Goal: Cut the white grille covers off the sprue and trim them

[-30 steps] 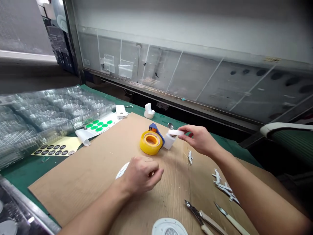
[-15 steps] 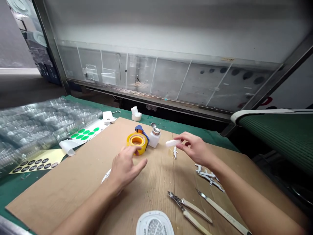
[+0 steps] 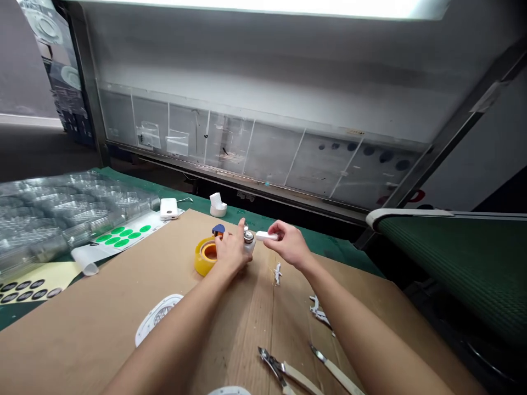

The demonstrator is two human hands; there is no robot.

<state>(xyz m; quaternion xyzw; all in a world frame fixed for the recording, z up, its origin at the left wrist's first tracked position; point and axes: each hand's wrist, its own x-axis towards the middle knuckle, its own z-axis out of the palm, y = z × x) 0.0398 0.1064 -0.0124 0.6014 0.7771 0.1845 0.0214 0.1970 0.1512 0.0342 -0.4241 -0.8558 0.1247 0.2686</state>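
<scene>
My left hand (image 3: pixel 231 251) is wrapped around a small white pump bottle (image 3: pixel 250 245) with a round metal top, its raised lid beside my index finger. Part of the bottle is hidden behind the hand. Between the fingertips and thumb of my right hand (image 3: pixel 289 245) is a small white flat pad (image 3: pixel 265 236), held just right of the metal top. A yellow tape roll (image 3: pixel 202 262) in a dispenser with a blue part (image 3: pixel 218 228) stands immediately left of my left hand. Below my right hand lies a small grey plastic piece (image 3: pixel 278 274).
Nippers (image 3: pixel 284 368) and a craft knife (image 3: pixel 335 374) lie near the front. Grey plastic scraps (image 3: pixel 318 310) are by my right forearm, a white oval cover (image 3: pixel 154 318) by my left. Sticker sheets (image 3: pixel 140 241) and clear trays (image 3: pixel 78 214) are at left, a green conveyor belt (image 3: pixel 453 252) at right.
My left hand has moved forward and right, from beside the tape roll onto the bottle. My right hand has brought the white pad close to the bottle's top. The view has shifted.
</scene>
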